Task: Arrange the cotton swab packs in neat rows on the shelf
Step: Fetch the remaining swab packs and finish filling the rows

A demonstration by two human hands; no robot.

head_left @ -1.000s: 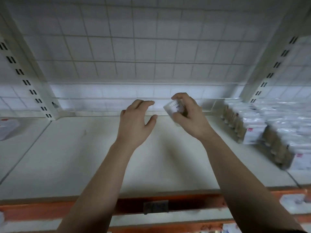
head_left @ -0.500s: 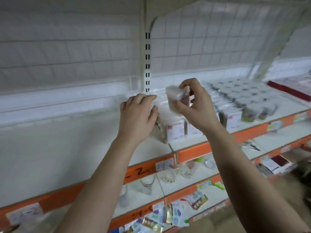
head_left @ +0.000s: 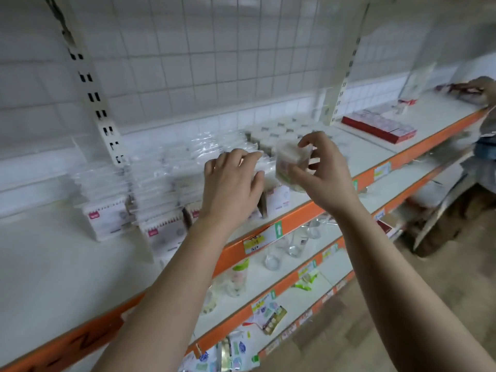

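Note:
My right hand [head_left: 320, 170] grips a clear cotton swab pack [head_left: 291, 163] with a white label, held in the air above the shelf's front edge. My left hand [head_left: 232, 181] hovers just left of it, fingers apart, over the rows of cotton swab packs [head_left: 161, 191] standing on the white shelf [head_left: 53, 264]. Those packs are clear with white and pink front labels; they run from the upright post rightward. My left hand hides part of the front packs.
An orange shelf edge [head_left: 303, 213] with price tags runs diagonally. Red flat boxes [head_left: 378, 128] lie further right on the same shelf. Glass bottles [head_left: 295, 242] and packets fill the lower shelves. Another person's hand [head_left: 480, 88] rests at the far right.
My view has swung right, from the bare shelf section to the stocked one. Both hands kept their pose, the right still holding the pack, now over the rows of packs.

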